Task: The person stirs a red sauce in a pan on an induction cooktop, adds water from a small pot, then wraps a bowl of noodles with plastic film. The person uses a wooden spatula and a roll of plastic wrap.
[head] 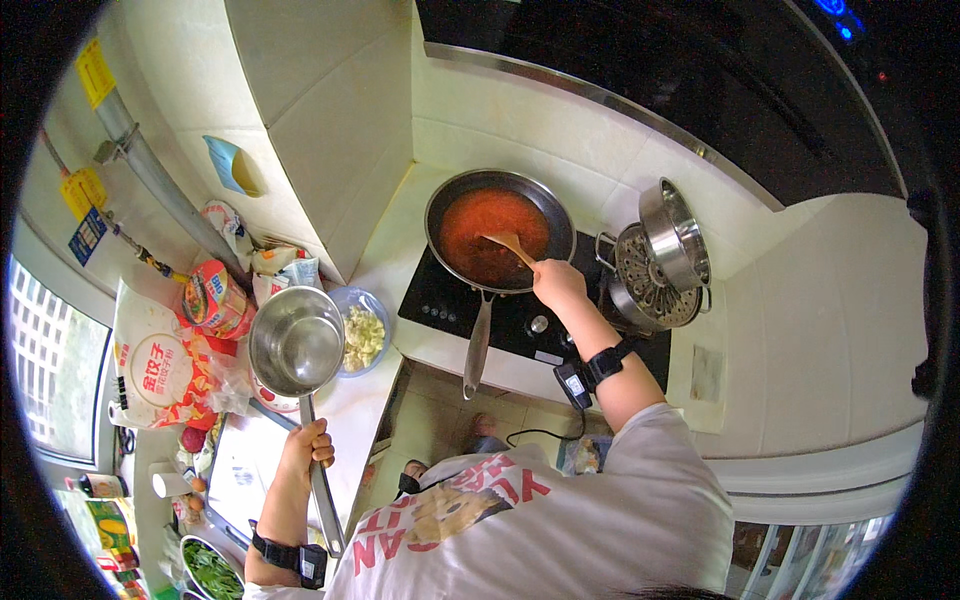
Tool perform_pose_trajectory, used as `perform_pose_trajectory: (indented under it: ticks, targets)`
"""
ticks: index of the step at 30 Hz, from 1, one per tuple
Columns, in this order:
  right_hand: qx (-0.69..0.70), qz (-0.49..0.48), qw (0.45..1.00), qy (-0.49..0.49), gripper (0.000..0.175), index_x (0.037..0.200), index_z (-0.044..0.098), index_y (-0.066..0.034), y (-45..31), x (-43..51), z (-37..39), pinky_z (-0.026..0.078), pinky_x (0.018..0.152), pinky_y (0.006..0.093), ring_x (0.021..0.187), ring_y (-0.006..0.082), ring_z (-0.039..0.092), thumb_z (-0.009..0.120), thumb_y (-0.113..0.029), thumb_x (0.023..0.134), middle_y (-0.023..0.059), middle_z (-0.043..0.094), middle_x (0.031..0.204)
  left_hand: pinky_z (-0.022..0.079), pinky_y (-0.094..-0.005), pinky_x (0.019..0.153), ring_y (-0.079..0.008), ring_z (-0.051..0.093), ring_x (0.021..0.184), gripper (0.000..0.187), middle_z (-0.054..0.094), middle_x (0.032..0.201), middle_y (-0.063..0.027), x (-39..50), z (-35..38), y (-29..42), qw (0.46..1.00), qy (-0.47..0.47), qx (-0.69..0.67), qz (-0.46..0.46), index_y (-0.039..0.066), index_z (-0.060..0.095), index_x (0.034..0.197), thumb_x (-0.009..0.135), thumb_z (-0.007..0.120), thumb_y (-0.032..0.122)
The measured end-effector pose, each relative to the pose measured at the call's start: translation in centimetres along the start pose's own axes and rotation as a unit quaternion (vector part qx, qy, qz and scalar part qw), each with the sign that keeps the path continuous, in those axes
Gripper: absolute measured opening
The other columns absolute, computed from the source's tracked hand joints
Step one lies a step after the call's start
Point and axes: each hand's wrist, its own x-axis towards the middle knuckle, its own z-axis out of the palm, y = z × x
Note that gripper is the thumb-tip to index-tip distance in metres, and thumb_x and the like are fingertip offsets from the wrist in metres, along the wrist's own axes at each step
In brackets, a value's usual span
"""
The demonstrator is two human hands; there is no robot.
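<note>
My right hand (559, 285) is closed round the handle of a wooden spatula (510, 243), whose blade rests in red sauce (487, 217) in a frying pan (564, 262) on the black cooktop (435, 300). The pan's long handle (478, 349) points towards me. My left hand (309, 448) grips the long handle of a stainless steel saucepan (296, 341), held above the counter at the left. Only a little clear liquid or shine shows inside it; which one I cannot tell. Partly behind the saucepan, a bluish bowl (382, 315) holds pale cauliflower pieces (363, 337).
Steel pots with a steamer insert (649, 277) stand stacked and tilted right of the pan. Food packages (217, 300), a white cutting board (247, 465), eggs (196, 495) and a bowl of green leaves (210, 570) line the left counter. The range hood (637, 97) overhangs the cooktop.
</note>
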Motion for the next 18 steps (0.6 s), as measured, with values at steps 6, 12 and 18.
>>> perform_pose_trajectory:
  ticks: [6,12,18]
  targets:
    - [0.007,0.022,0.999,0.045,0.024,0.098,0.067,-0.0141,0.5,4.0,1.7,0.052,0.069,0.0433,0.077,0.0319,0.064,0.05,-0.017,0.082,0.0146,0.065,0.08,0.027,-0.0235,0.037,-0.0052,0.029,0.038,0.025,0.029,0.05,0.008,0.3,0.3,-0.7,1.0,-0.008,-0.015,-0.008,0.017,0.037,0.066,0.087,0.051,0.017]
    - [-0.022,0.046,0.997,0.055,0.023,0.097,0.068,-0.0129,0.9,5.9,1.8,0.052,0.068,0.0425,0.078,0.0316,0.064,0.05,-0.018,0.083,0.0153,0.066,0.081,0.029,-0.0235,0.038,-0.0054,0.031,0.039,0.024,0.031,0.05,0.0078,0.1,1.0,-1.3,1.0,-0.014,-0.02,-0.003,0.017,0.039,0.066,0.086,0.052,0.018]
    - [0.001,0.082,0.997,-0.01,0.022,0.095,0.066,-0.0027,1.2,3.5,0.5,0.053,0.069,0.0422,0.081,0.0316,0.065,0.053,-0.016,0.083,0.0166,0.066,0.087,0.03,-0.0235,0.039,-0.0055,0.033,0.039,0.023,0.032,0.05,0.0078,0.0,1.1,-1.6,1.0,-0.013,-0.01,0.004,0.017,0.041,0.067,0.086,0.053,0.018]
